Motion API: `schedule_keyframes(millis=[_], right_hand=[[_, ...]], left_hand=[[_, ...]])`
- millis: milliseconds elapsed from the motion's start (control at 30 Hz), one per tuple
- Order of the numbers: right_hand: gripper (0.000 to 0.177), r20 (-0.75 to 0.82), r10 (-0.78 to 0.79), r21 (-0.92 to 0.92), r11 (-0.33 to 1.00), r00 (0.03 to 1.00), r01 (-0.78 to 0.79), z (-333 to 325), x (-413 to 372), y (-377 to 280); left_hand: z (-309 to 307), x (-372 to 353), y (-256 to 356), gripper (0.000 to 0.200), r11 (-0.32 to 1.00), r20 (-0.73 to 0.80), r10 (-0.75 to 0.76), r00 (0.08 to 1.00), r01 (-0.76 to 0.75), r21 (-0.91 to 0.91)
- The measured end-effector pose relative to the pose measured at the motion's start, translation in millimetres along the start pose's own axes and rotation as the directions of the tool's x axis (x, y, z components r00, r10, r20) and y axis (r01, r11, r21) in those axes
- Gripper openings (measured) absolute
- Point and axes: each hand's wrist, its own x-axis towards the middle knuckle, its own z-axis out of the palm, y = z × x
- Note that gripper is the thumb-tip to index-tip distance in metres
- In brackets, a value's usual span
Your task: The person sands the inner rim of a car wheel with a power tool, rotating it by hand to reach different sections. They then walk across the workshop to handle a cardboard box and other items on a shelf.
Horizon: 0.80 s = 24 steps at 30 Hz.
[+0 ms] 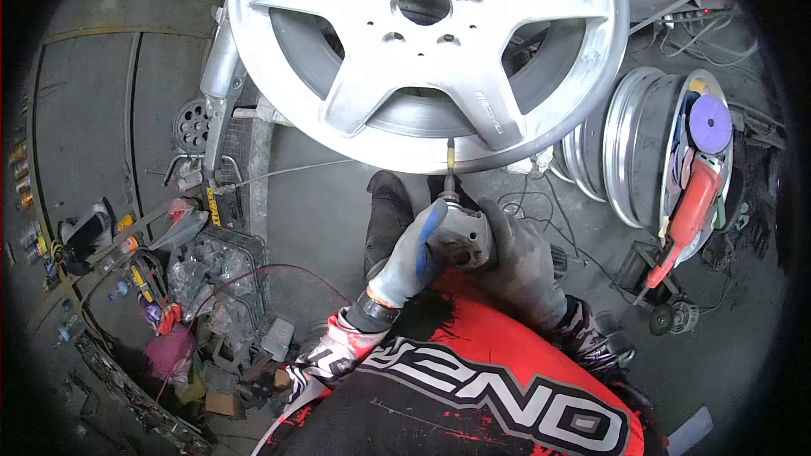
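A silver alloy wheel rim (pixel 422 59) with wide spokes faces me at the top of the view. In front of it, both of my gloved hands are closed around a power grinder (pixel 465 241) with a narrow spindle. Its slim yellow tip (pixel 451 154) points away from me and overlaps the rim's lower edge. My left hand (pixel 407 257), in a grey and blue glove, grips the grinder's left side. On the other side, my right hand (pixel 524 262), in a dirty grey glove, wraps the body. Part of the grinder is hidden by the gloves.
More wheel rims (pixel 629 148) stand on the floor at right. A red polisher (pixel 691 207) with a purple pad (pixel 710 124) rests against them. Cables (pixel 705 29) lie at upper right. A crate (pixel 228 266) with plastic bags and clutter is at left, crossed by a red hose (pixel 279 268).
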Motion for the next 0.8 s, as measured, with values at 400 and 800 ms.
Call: schedule_keyframes(millis=[400, 800], right_hand=[[0.094, 0.029, -0.075, 0.122, 0.99, 0.997, 0.071, 46, 31, -25], [0.085, -0.022, 0.06, 0.153, 0.987, 0.998, -0.056, 18, 13, -21]], left_hand=[[-31, -31, 42, 0.061, 0.993, -0.164, 0.05, 0.985, -0.067, -0.102], [-6, -15, 28, 0.062, 0.969, -0.136, 0.089, 0.987, -0.054, 0.24]])
